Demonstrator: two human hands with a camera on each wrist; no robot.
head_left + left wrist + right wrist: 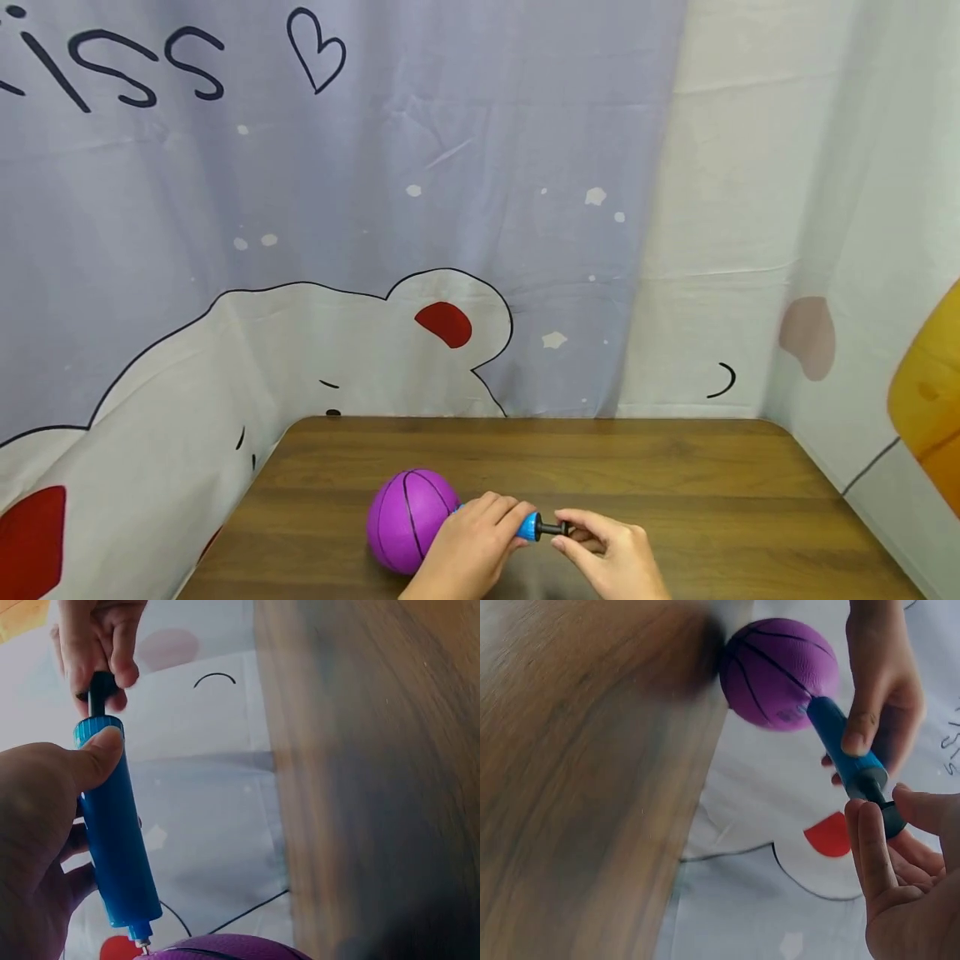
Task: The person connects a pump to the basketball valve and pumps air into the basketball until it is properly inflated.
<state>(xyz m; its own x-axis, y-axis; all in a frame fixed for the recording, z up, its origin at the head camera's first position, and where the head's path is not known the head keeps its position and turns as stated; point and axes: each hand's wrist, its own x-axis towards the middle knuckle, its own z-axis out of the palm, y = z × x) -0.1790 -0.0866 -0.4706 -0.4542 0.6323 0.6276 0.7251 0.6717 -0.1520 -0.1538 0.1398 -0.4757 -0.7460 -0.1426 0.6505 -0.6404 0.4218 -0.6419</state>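
A purple ball with black seam lines (411,521) rests on the wooden table, left of both hands. My left hand (480,533) grips the blue barrel of a small hand pump (120,832). In the left wrist view, the pump's metal needle (145,948) meets the ball's surface. My right hand (611,554) pinches the black handle (564,528) at the pump's other end. A short length of black rod shows between handle and barrel. The right wrist view shows the pump slanting from the ball (780,675) to my right fingers.
The brown wooden table (675,467) has rounded far corners. A printed cloth (525,167) with white shapes, red patches and writing hangs behind it and along both sides.
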